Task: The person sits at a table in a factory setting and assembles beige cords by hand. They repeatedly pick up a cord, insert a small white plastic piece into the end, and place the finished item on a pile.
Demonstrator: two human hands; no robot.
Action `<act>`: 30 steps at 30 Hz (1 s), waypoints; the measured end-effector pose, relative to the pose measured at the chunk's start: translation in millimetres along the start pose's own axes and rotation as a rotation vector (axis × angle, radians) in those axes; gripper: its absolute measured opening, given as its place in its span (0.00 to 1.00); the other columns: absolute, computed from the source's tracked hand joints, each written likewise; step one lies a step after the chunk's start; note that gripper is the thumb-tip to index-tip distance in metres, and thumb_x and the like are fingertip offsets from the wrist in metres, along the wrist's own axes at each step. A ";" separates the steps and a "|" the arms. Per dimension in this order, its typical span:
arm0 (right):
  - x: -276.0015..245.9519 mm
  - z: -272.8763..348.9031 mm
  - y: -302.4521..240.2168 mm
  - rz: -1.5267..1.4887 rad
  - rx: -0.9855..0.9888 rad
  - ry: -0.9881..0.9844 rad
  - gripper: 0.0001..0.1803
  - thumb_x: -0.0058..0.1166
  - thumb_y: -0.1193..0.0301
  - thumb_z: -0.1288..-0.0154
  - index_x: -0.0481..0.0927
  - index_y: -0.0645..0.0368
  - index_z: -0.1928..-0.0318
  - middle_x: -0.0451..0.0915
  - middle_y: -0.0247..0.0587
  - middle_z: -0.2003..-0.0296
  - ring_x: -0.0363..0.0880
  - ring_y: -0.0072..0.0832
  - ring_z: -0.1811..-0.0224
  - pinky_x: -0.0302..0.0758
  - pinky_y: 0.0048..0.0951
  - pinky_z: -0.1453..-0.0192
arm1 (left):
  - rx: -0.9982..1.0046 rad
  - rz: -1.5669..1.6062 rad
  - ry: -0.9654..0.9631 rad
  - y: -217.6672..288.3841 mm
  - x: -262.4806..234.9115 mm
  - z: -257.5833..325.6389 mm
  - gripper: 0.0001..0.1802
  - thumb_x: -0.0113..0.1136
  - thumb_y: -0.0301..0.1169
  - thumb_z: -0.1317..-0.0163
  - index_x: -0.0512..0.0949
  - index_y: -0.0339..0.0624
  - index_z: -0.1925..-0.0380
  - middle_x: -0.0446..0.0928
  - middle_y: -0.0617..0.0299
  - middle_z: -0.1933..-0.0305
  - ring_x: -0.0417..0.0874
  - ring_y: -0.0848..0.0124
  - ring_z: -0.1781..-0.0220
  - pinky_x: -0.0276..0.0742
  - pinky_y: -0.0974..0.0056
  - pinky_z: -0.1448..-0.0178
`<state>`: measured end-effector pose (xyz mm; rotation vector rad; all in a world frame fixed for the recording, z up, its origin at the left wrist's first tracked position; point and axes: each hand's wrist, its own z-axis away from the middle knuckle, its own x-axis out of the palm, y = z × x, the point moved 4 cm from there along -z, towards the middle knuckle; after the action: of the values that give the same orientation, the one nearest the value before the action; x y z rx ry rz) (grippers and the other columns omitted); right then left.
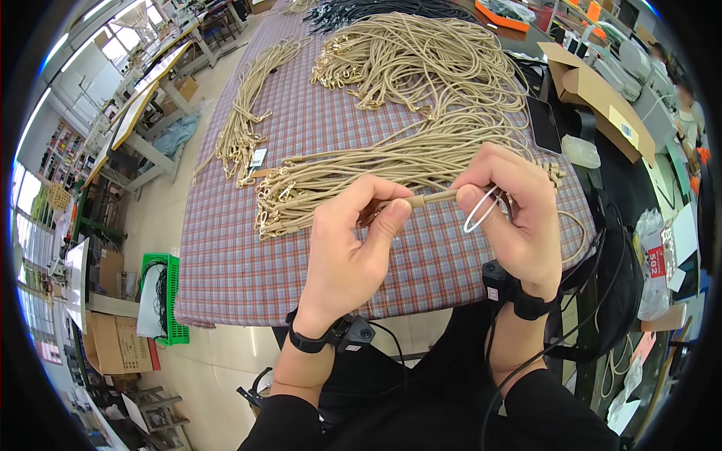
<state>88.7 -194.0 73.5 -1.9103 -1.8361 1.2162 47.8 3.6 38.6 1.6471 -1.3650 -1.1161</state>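
left hand (350,240) and right hand (520,207) pinched one beige cord (441,197), one white loop (468,226) at right thumb, before three beige cord bundles (361,167), one smartphone (543,124).

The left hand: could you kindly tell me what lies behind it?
Beyond the left hand, beige cords with gold clasps lie on the checked cloth; whatever it covers cannot be seen.

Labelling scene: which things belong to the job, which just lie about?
Likely in the job:
tan cord between left hand and right hand
white loop at right hand
similar cords on checked cloth

Likely lying about:
black phone
cardboard box
green basket
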 end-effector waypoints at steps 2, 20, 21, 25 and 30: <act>3.1 -0.6 3.0 -0.026 0.011 0.014 0.03 0.63 0.80 0.34 0.82 0.66 0.65 0.78 0.38 0.71 0.74 0.26 0.73 0.66 0.28 0.71 | -0.008 0.055 -0.025 -8.5 2.6 0.0 0.08 0.60 0.29 0.21 0.81 0.33 0.53 0.79 0.67 0.66 0.75 0.81 0.67 0.70 0.74 0.64; 5.8 -0.1 -22.3 -0.198 -0.168 -0.001 0.03 0.65 0.79 0.35 0.84 0.65 0.63 0.77 0.42 0.70 0.77 0.36 0.71 0.72 0.34 0.67 | 0.047 0.674 -0.249 -9.8 -0.8 -1.0 0.15 0.61 0.37 0.21 0.78 0.33 0.57 0.76 0.61 0.59 0.73 0.75 0.61 0.71 0.69 0.55; 4.8 0.5 -22.2 -0.199 -0.170 -0.001 0.03 0.65 0.79 0.35 0.84 0.65 0.63 0.77 0.42 0.70 0.78 0.37 0.71 0.73 0.34 0.67 | 0.045 0.676 -0.253 -9.5 -0.2 -1.0 0.15 0.61 0.37 0.21 0.78 0.33 0.57 0.76 0.61 0.59 0.73 0.74 0.61 0.71 0.69 0.55; 1.8 2.4 -20.6 -0.223 -0.175 0.001 0.02 0.64 0.79 0.34 0.83 0.65 0.63 0.77 0.42 0.70 0.78 0.37 0.71 0.73 0.34 0.67 | 0.001 0.708 -0.307 -7.7 2.3 1.3 0.15 0.62 0.37 0.22 0.78 0.32 0.56 0.76 0.60 0.60 0.73 0.74 0.62 0.70 0.69 0.55; -6.5 1.0 -15.7 -0.167 -0.099 0.027 0.02 0.62 0.80 0.34 0.82 0.66 0.63 0.77 0.42 0.69 0.77 0.35 0.70 0.71 0.33 0.67 | 0.007 0.657 -0.271 -2.8 -5.1 2.8 0.15 0.65 0.35 0.24 0.80 0.31 0.56 0.78 0.60 0.63 0.74 0.75 0.66 0.70 0.69 0.60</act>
<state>77.5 -197.3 86.0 -1.7698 -2.0309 1.0603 45.9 9.2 35.9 0.9407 -1.8956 -0.9439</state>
